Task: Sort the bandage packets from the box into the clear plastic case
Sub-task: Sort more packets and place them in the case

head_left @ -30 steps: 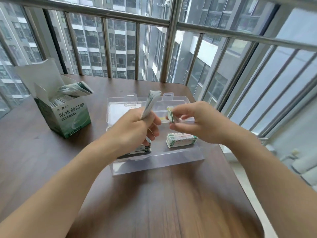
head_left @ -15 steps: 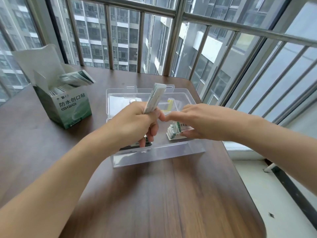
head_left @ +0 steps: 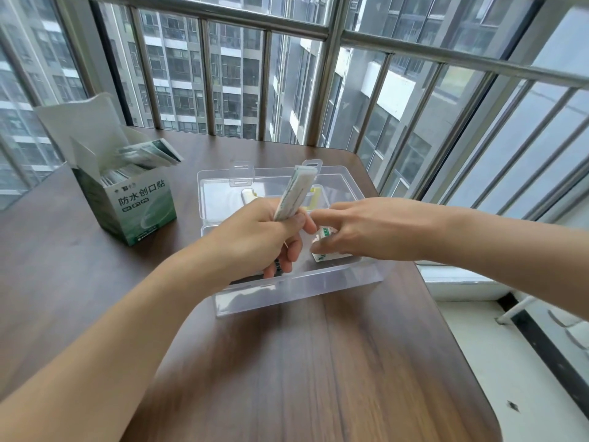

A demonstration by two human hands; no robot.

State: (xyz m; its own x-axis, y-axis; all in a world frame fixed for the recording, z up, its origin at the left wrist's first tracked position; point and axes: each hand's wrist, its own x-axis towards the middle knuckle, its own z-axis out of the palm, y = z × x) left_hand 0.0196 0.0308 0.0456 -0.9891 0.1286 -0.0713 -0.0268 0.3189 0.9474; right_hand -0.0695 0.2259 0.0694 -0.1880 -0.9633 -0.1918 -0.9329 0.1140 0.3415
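My left hand (head_left: 261,237) grips a stack of bandage packets (head_left: 294,193) that sticks up above the clear plastic case (head_left: 296,288). My right hand (head_left: 360,228) reaches down into the case's right side, its fingers on a small pile of white and green packets (head_left: 322,247). Another dark pile in the case's left part is mostly hidden under my left hand. The open green and white box (head_left: 140,212) stands at the table's left with more packets (head_left: 149,154) poking out of its top.
The case's lid (head_left: 216,193) lies open flat behind it on the brown wooden table (head_left: 318,362). A metal window railing (head_left: 318,74) runs close behind and to the right. The table's right edge drops to a white floor (head_left: 510,362).
My right hand has gone down from beside the held stack into the case's right side with a packet. The view has tilted down slightly. My left hand keeps its stack.
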